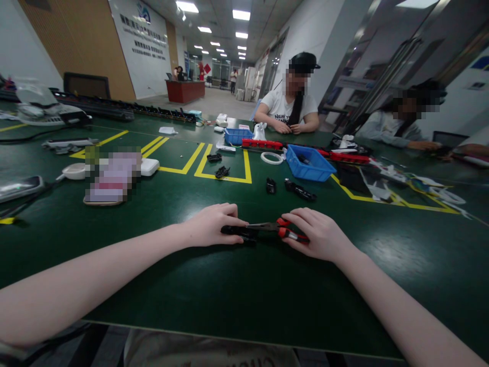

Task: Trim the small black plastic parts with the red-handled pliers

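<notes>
My right hand [315, 232] is closed round the red and black handles of long-nose pliers [269, 226], whose jaws point left. In my left hand [214, 224] is a small black part [248, 234], pinched between thumb and fingers just above the green table. The tips of the pliers reach the top of this part near my left fingertips; whether they grip it I cannot tell. Beyond my hands lie a short black piece [271, 185] and a longer black piece [300, 189]. Two more black parts, one of them [222, 172], sit inside a yellow taped outline.
A blue bin [309, 164] with dark items stands ahead, beside a white ring [272, 158] and a red strip [263, 144]. On the left are a phone [112, 178] and a white case [149, 167]. Two people sit across the green table [214, 300], hands on small items.
</notes>
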The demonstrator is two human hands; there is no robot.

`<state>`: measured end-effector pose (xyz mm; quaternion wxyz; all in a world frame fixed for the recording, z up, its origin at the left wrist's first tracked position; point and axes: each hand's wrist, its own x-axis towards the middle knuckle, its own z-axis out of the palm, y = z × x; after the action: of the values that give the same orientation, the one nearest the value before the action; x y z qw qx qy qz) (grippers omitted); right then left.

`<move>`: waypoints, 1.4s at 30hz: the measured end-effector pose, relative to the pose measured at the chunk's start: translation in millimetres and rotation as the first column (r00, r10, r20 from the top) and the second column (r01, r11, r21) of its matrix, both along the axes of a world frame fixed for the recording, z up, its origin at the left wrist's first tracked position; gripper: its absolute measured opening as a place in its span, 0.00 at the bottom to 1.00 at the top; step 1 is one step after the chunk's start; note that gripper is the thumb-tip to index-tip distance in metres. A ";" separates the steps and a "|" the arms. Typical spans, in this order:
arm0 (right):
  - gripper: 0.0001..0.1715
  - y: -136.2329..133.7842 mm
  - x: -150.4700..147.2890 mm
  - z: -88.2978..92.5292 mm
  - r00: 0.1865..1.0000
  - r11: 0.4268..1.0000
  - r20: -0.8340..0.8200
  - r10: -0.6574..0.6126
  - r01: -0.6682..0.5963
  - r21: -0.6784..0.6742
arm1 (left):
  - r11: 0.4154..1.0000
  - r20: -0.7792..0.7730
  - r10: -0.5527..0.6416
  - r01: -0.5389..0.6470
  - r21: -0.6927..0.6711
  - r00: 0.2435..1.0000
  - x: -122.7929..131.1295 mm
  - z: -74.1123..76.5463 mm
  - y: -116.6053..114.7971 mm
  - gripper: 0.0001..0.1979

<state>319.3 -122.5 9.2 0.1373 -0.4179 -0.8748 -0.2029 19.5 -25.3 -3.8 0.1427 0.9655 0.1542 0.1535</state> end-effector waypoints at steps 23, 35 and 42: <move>0.22 0.3 -1.4 -0.2 1.000 1.000 -0.004 0.010 -0.010 0.015 | 1.000 -0.003 -0.003 0.003 0.005 1.000 -0.1 -0.3 0.1 0.20; 0.23 0.2 -1.7 -0.3 1.000 1.000 -0.001 0.016 -0.016 0.017 | 1.000 0.007 -0.016 0.016 0.006 1.000 -0.8 -1.3 1.3 0.20; 0.23 0.2 -4.3 -0.6 1.000 1.000 -0.006 0.011 -0.011 0.002 | 1.000 0.013 -0.026 0.025 0.011 1.000 -0.8 -2.2 1.8 0.20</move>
<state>315.0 -122.3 8.6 0.1418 -0.4135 -0.8764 -0.2019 18.7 -23.5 -6.0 0.1402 0.9672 0.1401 0.1589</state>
